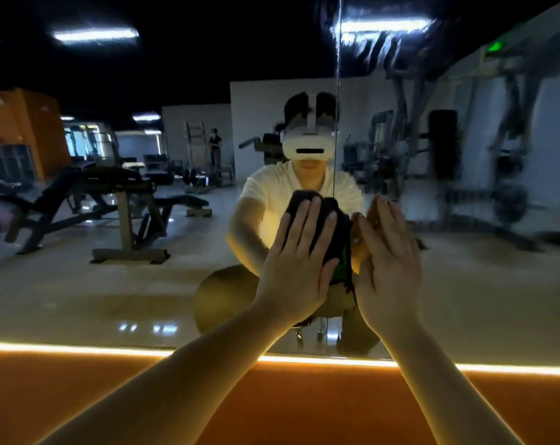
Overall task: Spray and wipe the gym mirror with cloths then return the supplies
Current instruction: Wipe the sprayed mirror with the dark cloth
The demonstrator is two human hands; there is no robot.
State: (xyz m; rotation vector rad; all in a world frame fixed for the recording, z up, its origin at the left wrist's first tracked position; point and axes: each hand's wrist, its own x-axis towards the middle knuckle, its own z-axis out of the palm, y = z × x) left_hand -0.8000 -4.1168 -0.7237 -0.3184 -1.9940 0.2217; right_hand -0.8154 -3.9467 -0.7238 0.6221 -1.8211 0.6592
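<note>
1. At the middle of the view, the dark cloth [341, 236] lies flat against the mirror [144, 284], just beside a vertical seam [338, 91] in the glass.
2. Left grip [301, 258] is released: its straight fingers press the cloth to the glass.
3. Right grip [391, 268], at 3 o'clock of the cloth, is also released, fingers straight; I cannot tell whether it touches the glass.
4. Light strip [79, 348] glows along the mirror's lower edge, at 6 o'clock.

Two hands [299, 271] [391, 268], one dark cloth [338, 242] — one mirror [144, 277]
</note>
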